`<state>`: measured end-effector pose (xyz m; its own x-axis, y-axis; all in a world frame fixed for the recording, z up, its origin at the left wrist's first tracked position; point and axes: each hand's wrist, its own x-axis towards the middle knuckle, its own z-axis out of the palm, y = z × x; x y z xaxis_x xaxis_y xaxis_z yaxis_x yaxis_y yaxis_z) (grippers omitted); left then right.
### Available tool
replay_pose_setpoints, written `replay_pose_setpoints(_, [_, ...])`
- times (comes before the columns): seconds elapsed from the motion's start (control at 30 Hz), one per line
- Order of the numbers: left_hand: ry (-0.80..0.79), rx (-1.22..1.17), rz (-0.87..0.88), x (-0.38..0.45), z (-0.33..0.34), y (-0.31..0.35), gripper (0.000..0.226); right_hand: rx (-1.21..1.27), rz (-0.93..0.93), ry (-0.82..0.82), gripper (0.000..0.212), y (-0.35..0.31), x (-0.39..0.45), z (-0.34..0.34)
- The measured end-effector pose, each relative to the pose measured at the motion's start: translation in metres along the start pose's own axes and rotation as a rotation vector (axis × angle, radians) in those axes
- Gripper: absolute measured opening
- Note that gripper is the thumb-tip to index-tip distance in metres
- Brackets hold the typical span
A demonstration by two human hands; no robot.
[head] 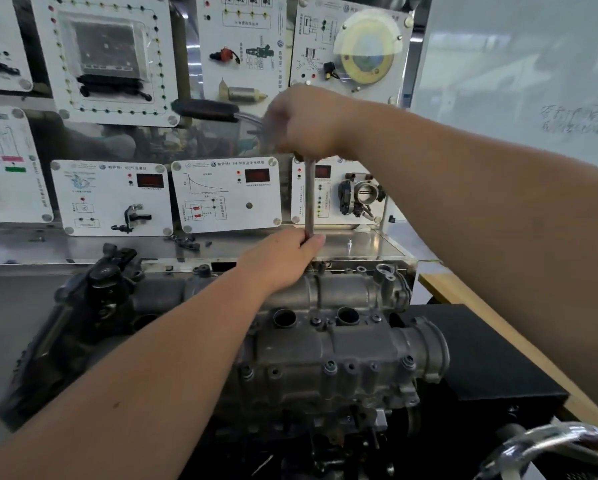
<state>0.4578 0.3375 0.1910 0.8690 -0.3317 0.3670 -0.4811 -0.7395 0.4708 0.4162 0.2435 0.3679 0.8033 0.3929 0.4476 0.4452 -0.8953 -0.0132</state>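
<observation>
A grey metal engine head lies on the bench in front of me. A long steel extension bar stands upright over its far edge. My left hand grips the lower end of the bar just above the engine. My right hand grips the top of the tool, where a ratchet handle with a black grip sticks out to the left, blurred. The bar's tip is hidden behind my left hand.
Behind the engine stands a training board of white sensor panels, with a throttle body mounted at the right. A black part lies left of the engine. A wooden bench edge runs along the right; a chrome ring sits at bottom right.
</observation>
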Motion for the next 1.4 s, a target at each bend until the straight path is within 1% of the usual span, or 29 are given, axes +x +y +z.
replay_pose_setpoints(0.07, [-0.003,-0.015,-0.013,-0.001,-0.002,0.000,0.046,-0.193,-0.147,-0.004,0.014,-0.010,0.004,0.008])
replay_pose_setpoints(0.13, [-0.025,-0.067,-0.033,0.002,-0.002,0.001,0.044,-0.356,-0.151,0.052,0.012,-0.012,0.006,0.015])
replay_pose_setpoints(0.17, [-0.029,-0.093,-0.044,0.003,-0.002,0.001,0.042,-0.403,-0.133,0.121,0.011,-0.008,0.006,0.019])
replay_pose_setpoints(0.2, [-0.029,-0.112,-0.053,0.004,-0.001,0.002,0.042,-0.413,-0.119,0.209,0.017,-0.003,0.005,0.023])
replay_pose_setpoints(0.23, [-0.031,-0.118,-0.055,0.004,0.000,0.002,0.044,-0.399,-0.090,0.298,0.030,0.003,0.001,0.030])
replay_pose_setpoints(0.27, [-0.035,-0.117,-0.054,0.004,0.001,0.002,0.048,-0.345,-0.071,0.400,0.040,0.006,-0.006,0.037])
replay_pose_setpoints(0.3, [-0.038,-0.115,-0.056,0.005,0.002,0.001,0.049,-0.254,-0.052,0.509,0.043,0.007,-0.012,0.044])
replay_pose_setpoints(0.33, [-0.038,-0.116,-0.060,0.006,0.003,0.000,0.048,-0.141,-0.030,0.589,0.038,0.009,-0.015,0.050])
replay_pose_setpoints(0.4, [-0.026,-0.128,-0.087,0.007,0.003,-0.001,0.046,0.234,0.006,0.598,0.022,0.014,-0.017,0.061])
replay_pose_setpoints(0.43, [-0.019,-0.132,-0.099,0.008,0.002,-0.001,0.046,0.520,0.029,0.571,0.025,0.012,-0.017,0.066])
replay_pose_setpoints(0.5, [-0.014,-0.136,-0.097,0.010,0.003,-0.003,0.045,1.110,0.149,0.544,0.045,0.005,-0.019,0.069])
replay_pose_setpoints(0.53, [-0.014,-0.140,-0.086,0.010,0.003,-0.003,0.044,1.365,0.220,0.491,0.049,0.004,-0.018,0.067])
replay_pose_setpoints(0.57, [-0.019,-0.143,-0.075,0.010,0.003,-0.002,0.043,1.588,0.284,0.387,0.049,0.007,-0.018,0.063])
replay_pose_setpoints(0.6, [-0.027,-0.149,-0.064,0.009,0.003,-0.001,0.043,1.733,0.353,0.266,0.049,0.013,-0.017,0.059])
replay_pose_setpoints(0.63, [-0.037,-0.153,-0.055,0.009,0.003,-0.001,0.043,1.770,0.416,0.163,0.050,0.020,-0.016,0.053])
replay_pose_setpoints(0.67, [-0.045,-0.152,-0.048,0.008,0.003,0.000,0.043,1.717,0.477,0.089,0.049,0.027,-0.015,0.045])
replay_pose_setpoints(0.73, [-0.048,-0.143,-0.043,0.006,0.003,0.000,0.040,1.500,0.565,-0.006,0.034,0.030,-0.010,0.025])
replay_pose_setpoints(0.77, [-0.046,-0.145,-0.038,0.005,0.002,0.000,0.038,1.347,0.582,-0.036,0.026,0.029,-0.006,0.015])
replay_pose_setpoints(0.83, [-0.048,-0.151,-0.022,0.003,0.001,0.001,0.033,0.987,0.587,-0.099,0.019,0.020,-0.003,-0.006])
replay_pose_setpoints(0.87, [-0.048,-0.146,-0.011,0.001,0.000,0.003,0.031,0.744,0.549,-0.126,0.016,0.016,-0.003,-0.014])
replay_pose_setpoints(0.93, [-0.035,-0.121,0.022,-0.003,-0.002,0.005,0.025,0.200,0.374,-0.114,0.009,0.009,-0.005,-0.018])
replay_pose_setpoints(0.97, [-0.021,-0.106,0.035,-0.004,-0.002,0.007,0.025,0.002,0.260,-0.062,0.008,0.007,-0.007,-0.014])
replay_pose_setpoints(1.0, [-0.004,-0.091,0.042,-0.005,-0.002,0.008,0.026,-0.102,0.176,-0.003,0.006,0.002,-0.014,-0.009])
replay_pose_setpoints(1.03, [0.013,-0.080,0.040,-0.006,-0.002,0.009,0.027,-0.144,0.110,0.060,0.002,-0.001,-0.021,-0.002])
replay_pose_setpoints(1.13, [0.049,-0.121,0.015,-0.007,0.000,0.011,0.031,-0.204,-0.005,0.258,0.031,-0.006,-0.036,0.020])
replay_pose_setpoints(1.2, [0.063,-0.163,-0.003,-0.008,-0.001,0.013,0.036,-0.096,-0.043,0.360,0.040,-0.005,-0.040,0.030])
replay_pose_setpoints(1.23, [0.063,-0.168,-0.005,-0.008,-0.002,0.013,0.038,-0.028,-0.039,0.391,0.043,-0.003,-0.040,0.033])
replay_pose_setpoints(1.33, [0.051,-0.150,-0.001,-0.008,-0.004,0.015,0.038,0.121,0.002,0.432,0.029,0.005,-0.039,0.034])
replay_pose_setpoints(1.4, [0.048,-0.121,0.005,-0.007,-0.006,0.016,0.037,0.124,0.000,0.430,0.035,0.011,-0.040,0.032])
